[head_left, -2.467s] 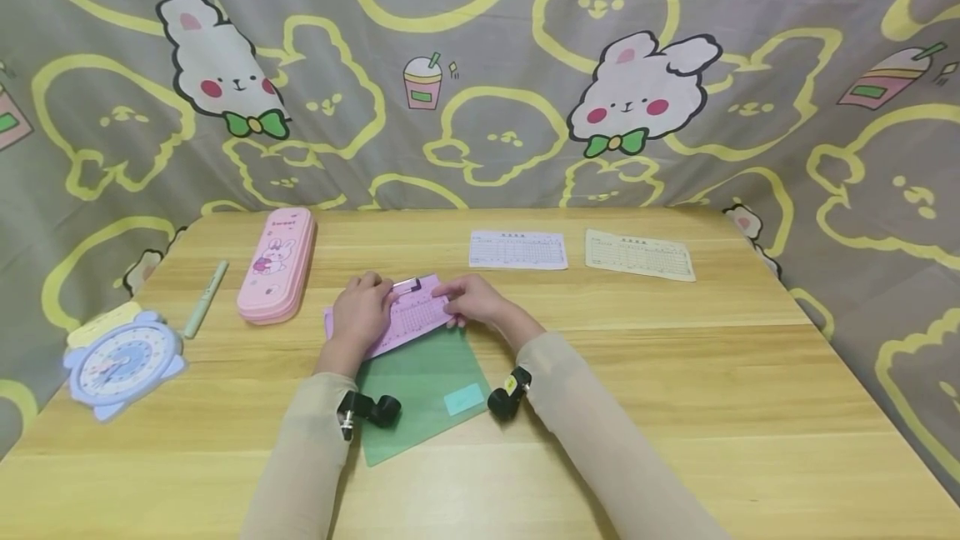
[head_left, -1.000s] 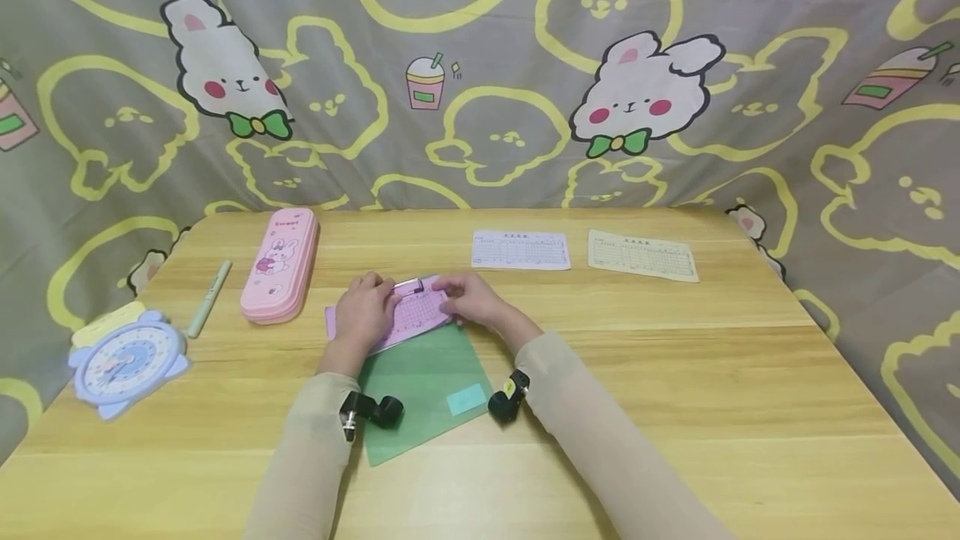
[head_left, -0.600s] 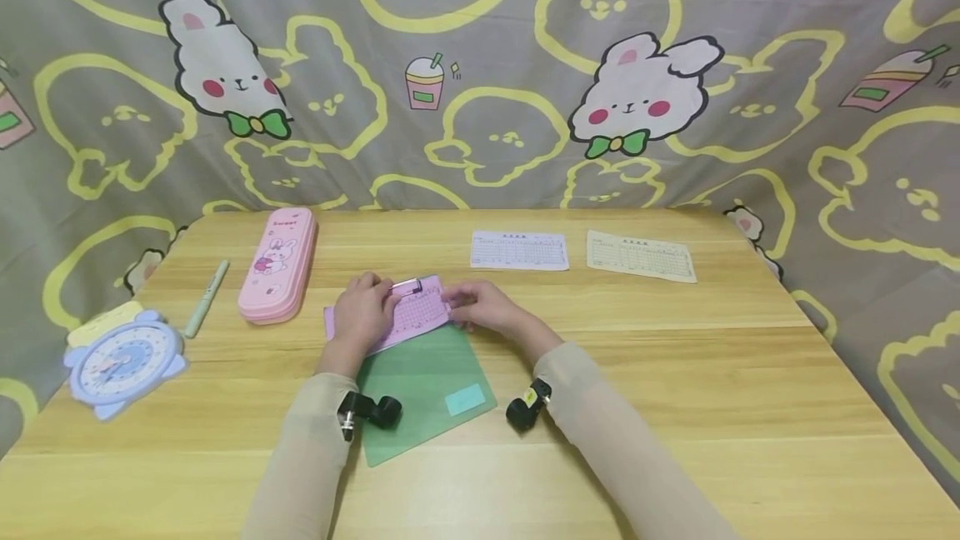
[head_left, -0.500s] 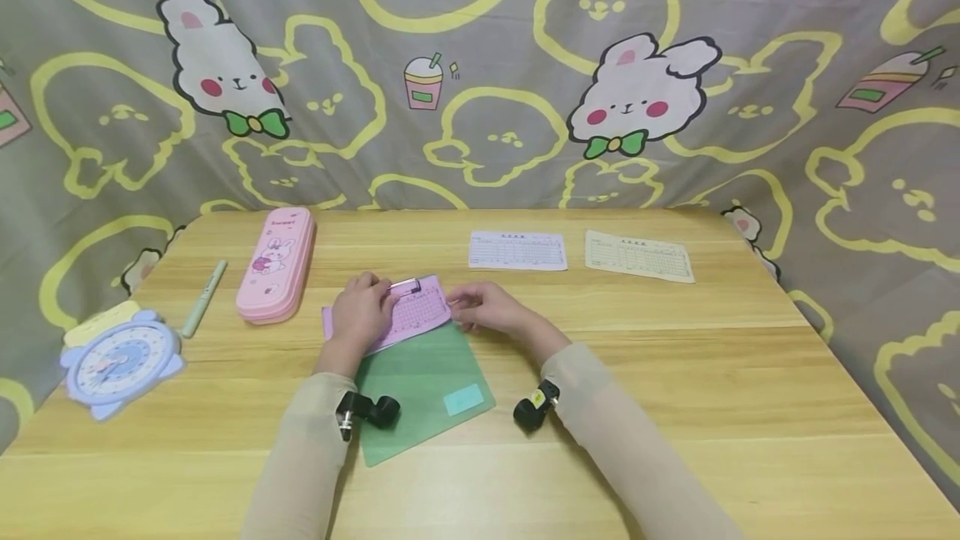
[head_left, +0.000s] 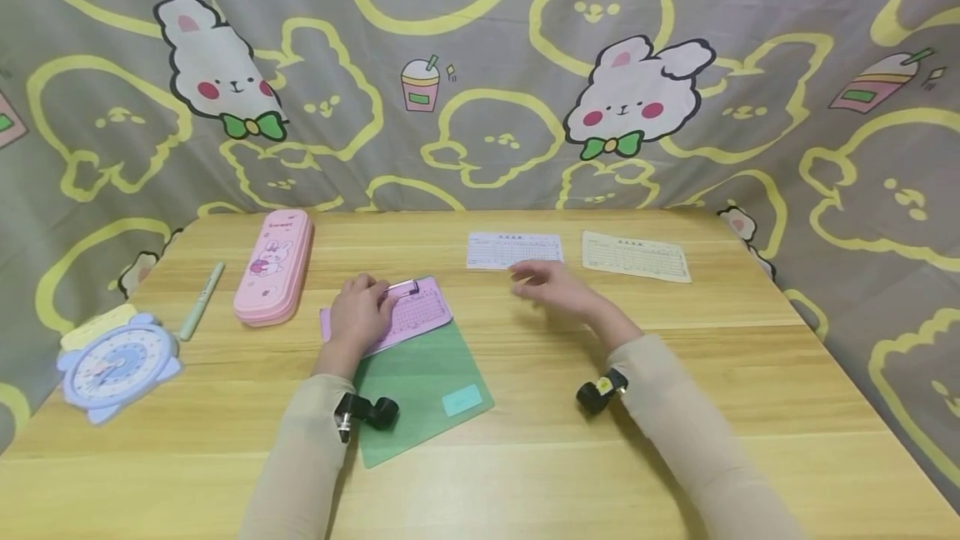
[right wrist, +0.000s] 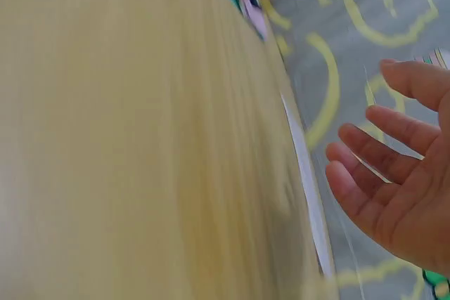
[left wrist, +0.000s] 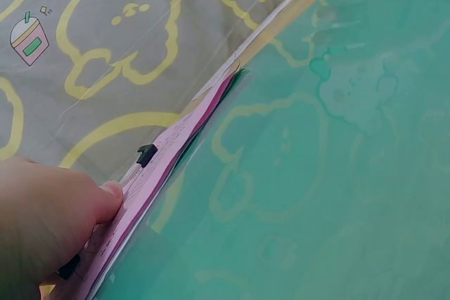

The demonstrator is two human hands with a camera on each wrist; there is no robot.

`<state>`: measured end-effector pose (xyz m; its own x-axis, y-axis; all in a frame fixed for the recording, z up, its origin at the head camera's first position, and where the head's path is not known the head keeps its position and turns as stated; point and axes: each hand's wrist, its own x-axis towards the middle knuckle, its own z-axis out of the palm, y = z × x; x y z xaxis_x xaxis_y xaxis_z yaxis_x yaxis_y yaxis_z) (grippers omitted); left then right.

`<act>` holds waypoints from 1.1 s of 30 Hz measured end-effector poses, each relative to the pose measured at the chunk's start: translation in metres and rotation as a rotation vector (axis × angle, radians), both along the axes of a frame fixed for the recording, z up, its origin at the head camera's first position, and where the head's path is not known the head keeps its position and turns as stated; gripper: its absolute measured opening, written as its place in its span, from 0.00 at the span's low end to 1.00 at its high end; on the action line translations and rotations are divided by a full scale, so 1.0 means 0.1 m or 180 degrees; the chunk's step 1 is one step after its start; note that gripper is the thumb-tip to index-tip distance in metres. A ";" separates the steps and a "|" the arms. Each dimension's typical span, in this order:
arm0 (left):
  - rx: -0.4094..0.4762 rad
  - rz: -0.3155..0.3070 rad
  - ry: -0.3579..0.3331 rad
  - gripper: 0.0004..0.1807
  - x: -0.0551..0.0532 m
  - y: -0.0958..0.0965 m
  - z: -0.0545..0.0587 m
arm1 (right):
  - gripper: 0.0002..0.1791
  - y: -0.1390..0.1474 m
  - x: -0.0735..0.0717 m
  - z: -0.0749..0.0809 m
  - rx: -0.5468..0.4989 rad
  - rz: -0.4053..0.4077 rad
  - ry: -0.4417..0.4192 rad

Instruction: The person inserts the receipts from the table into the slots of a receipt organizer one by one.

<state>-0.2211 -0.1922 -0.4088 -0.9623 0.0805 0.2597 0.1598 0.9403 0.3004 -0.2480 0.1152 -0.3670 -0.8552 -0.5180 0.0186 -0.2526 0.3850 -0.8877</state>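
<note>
From my end, starting at the far left of the worktop (head_left: 540,473), I have a blue clock (head_left: 118,365) whose numerals are too small for me to read, lying partly over a yellow piece (head_left: 96,327). Next come a pale green marker (head_left: 202,301), with no brand I can make out, and a pink pencil case (head_left: 273,267) lettered "Sweet".

Then the left hand (head_left: 358,313): its fingers are curled at the clip (head_left: 402,288), its thumb pressing the bar. The clip sits at the far edge of the green board (head_left: 416,386), and the purple sheet (head_left: 422,309) lies across that end, printed with a grid and lines too fine for me. The teal label (head_left: 462,399) gives me nothing legible.

I judge the step to be securing that sheet; I'd keep the thumb firm on the bar, square the sheet to the board and check its corners before easing off.

Further right, a lilac sheet (head_left: 513,249) lies flat, its heading unreadable. The right hand (head_left: 555,286) hangs near it, fingers loosely spread, holding nothing. Last, a cream sheet (head_left: 636,257) bears a similar form, also illegible to me.
</note>
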 end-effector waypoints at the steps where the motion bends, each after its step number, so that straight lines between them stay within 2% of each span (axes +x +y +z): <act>1: 0.0007 -0.0002 0.0001 0.19 0.00 0.00 0.00 | 0.23 0.06 0.01 0.05 0.0045 -0.0105 0.0047; 5: 0.0015 -0.0002 0.0016 0.19 0.01 -0.01 0.00 | 0.25 0.39 -0.05 0.13 0.0223 -0.0526 0.0211; 9: 0.0047 0.0011 0.0048 0.19 0.01 -0.02 -0.01 | 0.31 0.78 -0.26 0.00 0.0293 -0.0977 0.0327; 12: 0.0092 0.0019 0.0066 0.19 0.02 -0.02 -0.01 | 0.34 1.01 -0.35 -0.03 0.0281 -0.1283 0.0269; 16: 0.0148 0.0005 0.0089 0.18 0.01 -0.02 -0.03 | 0.37 1.31 -0.44 -0.03 0.0509 -0.1561 0.0205; 21: 0.0168 -0.0035 0.0147 0.18 0.00 -0.02 -0.04 | 0.39 1.61 -0.48 -0.03 0.0834 -0.1652 0.0179; 28: 0.0211 0.0006 0.0193 0.18 0.00 -0.03 -0.04 | 0.43 1.89 -0.48 -0.10 0.0615 -0.1536 -0.0139; 33: 0.0243 0.0013 0.0172 0.19 0.00 -0.03 -0.05 | 0.44 2.02 -0.47 -0.19 0.0887 -0.1527 -0.0300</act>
<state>-0.2207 -0.1948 -0.4135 -0.9470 0.0546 0.3164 0.1738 0.9158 0.3621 -0.2950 0.3177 -0.3863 -0.9875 -0.0450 -0.1511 0.0842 0.6603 -0.7463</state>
